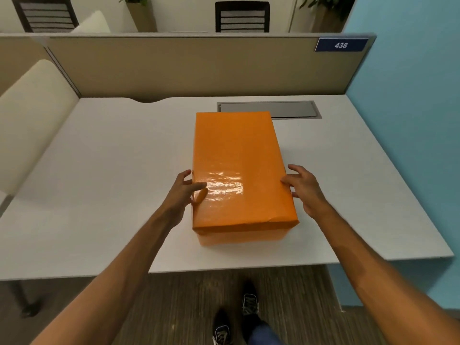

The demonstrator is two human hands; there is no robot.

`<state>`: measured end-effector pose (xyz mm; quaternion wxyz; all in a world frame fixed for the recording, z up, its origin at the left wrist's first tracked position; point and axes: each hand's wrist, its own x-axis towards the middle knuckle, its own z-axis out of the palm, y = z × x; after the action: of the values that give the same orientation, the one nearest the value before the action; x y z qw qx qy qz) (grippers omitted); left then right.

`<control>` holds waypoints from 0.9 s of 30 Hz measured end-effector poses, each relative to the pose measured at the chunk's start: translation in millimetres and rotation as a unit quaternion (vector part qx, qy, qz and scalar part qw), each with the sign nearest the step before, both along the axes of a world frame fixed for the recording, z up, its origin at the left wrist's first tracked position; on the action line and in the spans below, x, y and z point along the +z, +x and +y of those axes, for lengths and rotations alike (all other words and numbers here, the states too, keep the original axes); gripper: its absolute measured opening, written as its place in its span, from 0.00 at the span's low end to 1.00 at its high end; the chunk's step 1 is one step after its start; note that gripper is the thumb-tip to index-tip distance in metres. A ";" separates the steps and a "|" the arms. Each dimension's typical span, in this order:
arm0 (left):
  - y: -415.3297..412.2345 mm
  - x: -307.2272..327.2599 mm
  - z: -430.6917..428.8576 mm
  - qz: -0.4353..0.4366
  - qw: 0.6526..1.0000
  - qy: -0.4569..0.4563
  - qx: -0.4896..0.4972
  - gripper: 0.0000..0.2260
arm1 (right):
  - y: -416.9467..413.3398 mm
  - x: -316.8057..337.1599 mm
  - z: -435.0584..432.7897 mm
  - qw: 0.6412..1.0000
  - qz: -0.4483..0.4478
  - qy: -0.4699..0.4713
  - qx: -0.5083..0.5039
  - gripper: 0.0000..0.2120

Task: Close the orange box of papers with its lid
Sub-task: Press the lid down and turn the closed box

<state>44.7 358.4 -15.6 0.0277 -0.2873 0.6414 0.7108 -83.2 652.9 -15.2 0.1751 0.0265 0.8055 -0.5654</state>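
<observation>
The glossy orange lid [236, 165] lies flat on the orange box [241, 236], covering it; only a strip of the box's front wall shows below the lid's rim, and the papers are hidden. My left hand [185, 190] is at the lid's left edge, thumb resting on its top, fingers spread. My right hand [305, 189] is at the lid's right edge, fingers apart, fingertips touching or just off the side. Neither hand grips anything.
The box stands mid-desk on a pale grey desk [99, 195]. A grey cable hatch [293, 109] sits behind the box. A beige partition [199, 68] rises at the back, a blue wall [410, 108] at right, a cream chair [29, 115] at left.
</observation>
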 end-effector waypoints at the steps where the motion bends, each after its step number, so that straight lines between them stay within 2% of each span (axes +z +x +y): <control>1: -9.4 2.2 -2.8 0.005 1.000 -0.015 0.000 0.34 | -8.1 0.2 -4.7 1.000 0.014 0.008 0.008 0.27; 5: -51.5 10.1 -15.9 0.000 0.998 -0.049 0.026 0.33 | -46.4 2.3 -23.8 0.995 0.067 0.055 0.044 0.30; 15: -140.9 32.4 -44.3 -0.036 0.995 -0.062 0.072 0.25 | -141.1 6.7 -67.5 0.983 0.135 0.072 0.102 0.29; 21: -165.1 26.3 -56.2 -0.039 0.989 -0.113 0.082 0.22 | -170.5 2.9 -80.2 0.982 0.142 0.077 0.095 0.29; 27: -168.2 11.2 -63.1 -0.042 0.992 -0.071 0.098 0.24 | -173.8 -13.8 -79.3 0.990 0.106 0.018 0.087 0.29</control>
<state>-123.5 295.3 -4.3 -0.0355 -0.3797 0.6575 0.6499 -257.0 573.6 -29.0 0.1366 -0.1008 0.8291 -0.5327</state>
